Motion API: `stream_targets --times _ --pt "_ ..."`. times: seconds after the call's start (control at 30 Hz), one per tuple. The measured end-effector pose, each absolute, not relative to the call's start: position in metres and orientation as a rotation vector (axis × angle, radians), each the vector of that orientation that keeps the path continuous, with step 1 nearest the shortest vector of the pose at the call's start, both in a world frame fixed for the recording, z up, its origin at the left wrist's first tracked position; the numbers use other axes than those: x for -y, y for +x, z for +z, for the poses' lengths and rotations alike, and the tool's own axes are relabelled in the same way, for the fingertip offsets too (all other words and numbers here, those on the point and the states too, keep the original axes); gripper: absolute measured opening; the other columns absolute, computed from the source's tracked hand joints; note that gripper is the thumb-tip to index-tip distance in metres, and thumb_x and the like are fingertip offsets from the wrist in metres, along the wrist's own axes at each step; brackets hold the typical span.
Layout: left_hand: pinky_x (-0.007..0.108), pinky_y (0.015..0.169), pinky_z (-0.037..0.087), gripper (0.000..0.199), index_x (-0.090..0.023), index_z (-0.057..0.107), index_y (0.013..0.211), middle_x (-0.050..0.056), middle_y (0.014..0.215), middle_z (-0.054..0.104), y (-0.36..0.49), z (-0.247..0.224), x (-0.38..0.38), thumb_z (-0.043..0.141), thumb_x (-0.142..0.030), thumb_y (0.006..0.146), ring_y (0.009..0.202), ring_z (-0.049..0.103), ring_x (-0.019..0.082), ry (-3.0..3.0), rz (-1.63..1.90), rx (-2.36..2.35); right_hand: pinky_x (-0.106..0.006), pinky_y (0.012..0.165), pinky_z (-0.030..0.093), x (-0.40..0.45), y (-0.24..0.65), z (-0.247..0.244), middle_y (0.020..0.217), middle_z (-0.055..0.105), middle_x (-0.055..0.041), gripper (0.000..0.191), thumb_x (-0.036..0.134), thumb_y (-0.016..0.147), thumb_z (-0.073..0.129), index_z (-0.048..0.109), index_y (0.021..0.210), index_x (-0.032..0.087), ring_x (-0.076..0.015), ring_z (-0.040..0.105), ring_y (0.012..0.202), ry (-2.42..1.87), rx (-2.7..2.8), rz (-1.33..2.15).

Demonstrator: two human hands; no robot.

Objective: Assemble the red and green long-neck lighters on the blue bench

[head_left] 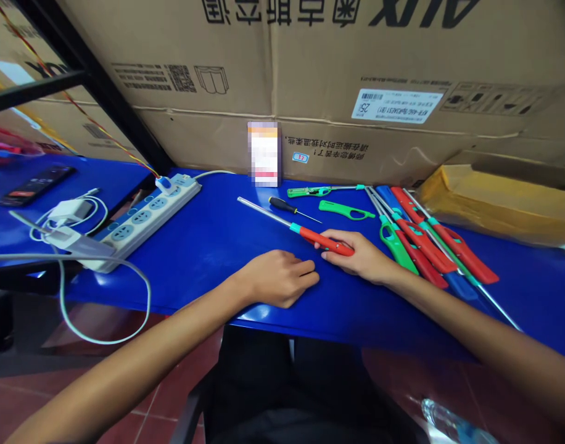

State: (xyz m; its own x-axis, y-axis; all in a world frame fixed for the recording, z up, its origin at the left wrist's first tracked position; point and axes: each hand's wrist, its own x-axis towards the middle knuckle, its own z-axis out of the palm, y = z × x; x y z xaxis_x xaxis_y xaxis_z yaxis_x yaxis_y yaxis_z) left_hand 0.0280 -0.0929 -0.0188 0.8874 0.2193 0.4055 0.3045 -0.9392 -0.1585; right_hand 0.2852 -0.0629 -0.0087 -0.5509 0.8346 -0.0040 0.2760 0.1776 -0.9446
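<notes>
"What's the person doing at the blue table?"

"They're holding a long lighter in their right hand, fingers closed snugly around its red handle. Their left hand is resting palm-down on the tabletop nearby, not touching the lighter."

"What does the lighter look like, and where is it?"

"It's got a red handle, a teal collar and a thin metal tube. It's lying low over the middle of the table, with the tube pointing left, just below a small screwdriver. More red and green lighters are lying in a heap beside the right hand."

"Are there any containers?"

"Big cardboard boxes are standing behind the table, printed in black and closed. A flat tan cardboard box is sitting at the far right, but I can't see what's inside it."
</notes>
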Motion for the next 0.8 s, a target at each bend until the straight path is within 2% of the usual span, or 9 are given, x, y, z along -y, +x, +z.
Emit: stream_targets --times 0.1,0.2,0.33,0.57,0.73,0.8 --pt "0.038 0.059 0.048 0.015 -0.02 0.066 0.094 0.003 0.086 0.07 0.029 -0.0256 0.0907 0.054 -0.016 0.102 0.061 0.06 0.017 -2.902 -0.539 0.445 -0.041 0.101 0.057 0.0618 0.2862 -0.0081 0.111 0.081 -0.0052 0.02 0.033 0.092 0.079 0.077 0.11 0.024 -0.0275 0.075 0.107 -1.035 1.936 1.382" --pt "0.038 0.06 0.048 0.015 -0.02 0.066 0.096 0.003 0.087 0.07 0.028 -0.0264 0.0891 0.053 -0.017 0.102 0.062 0.061 0.018 -2.92 -0.531 0.486 -0.043 0.104 0.057 0.0607 0.2858 -0.0073 0.115 0.081 -0.0056 0.025 0.033 0.091 0.08 0.077 0.115 0.025 -0.0284 0.075 0.112 -1.017 1.95 1.392" --pt "0.038 0.061 0.05 0.013 -0.02 0.066 0.097 0.003 0.087 0.07 0.0252 -0.023 0.0887 0.054 -0.016 0.101 0.063 0.061 0.019 -2.931 -0.496 0.545 -0.042 0.098 0.058 0.0614 0.2856 -0.003 0.119 0.08 -0.0073 0.034 0.036 0.093 0.081 0.077 0.125 0.025 -0.0306 0.072 0.118 -1.062 1.966 1.395" --pt "0.038 0.059 0.05 0.014 -0.02 0.067 0.099 0.003 0.088 0.071 0.0251 -0.0212 0.0887 0.054 -0.014 0.099 0.062 0.061 0.019 -2.949 -0.475 0.588 -0.037 0.086 0.055 0.0644 0.2853 -0.0017 0.109 0.077 -0.0065 0.019 0.039 0.098 0.078 0.074 0.109 0.023 -0.0264 0.071 0.104 -1.062 1.949 1.425" --pt "0.038 0.061 0.05 0.015 -0.02 0.067 0.101 0.004 0.089 0.072 0.0255 -0.0207 0.0887 0.054 -0.014 0.099 0.063 0.063 0.02 -2.971 -0.452 0.607 -0.033 0.074 0.051 0.0611 0.2868 -0.0027 0.107 0.075 -0.0063 0.029 0.04 0.097 0.08 0.076 0.12 0.024 -0.023 0.068 0.091 -1.075 1.973 1.411" --pt "0.037 0.061 0.05 0.015 -0.02 0.067 0.102 0.004 0.089 0.071 0.0255 -0.0205 0.0886 0.054 -0.014 0.099 0.064 0.063 0.02 -2.984 -0.439 0.621 -0.034 0.075 0.052 0.06 0.288 -0.0013 0.106 0.075 -0.0059 0.034 0.042 0.097 0.08 0.077 0.126 0.025 -0.0238 0.069 0.091 -1.072 1.984 1.43"
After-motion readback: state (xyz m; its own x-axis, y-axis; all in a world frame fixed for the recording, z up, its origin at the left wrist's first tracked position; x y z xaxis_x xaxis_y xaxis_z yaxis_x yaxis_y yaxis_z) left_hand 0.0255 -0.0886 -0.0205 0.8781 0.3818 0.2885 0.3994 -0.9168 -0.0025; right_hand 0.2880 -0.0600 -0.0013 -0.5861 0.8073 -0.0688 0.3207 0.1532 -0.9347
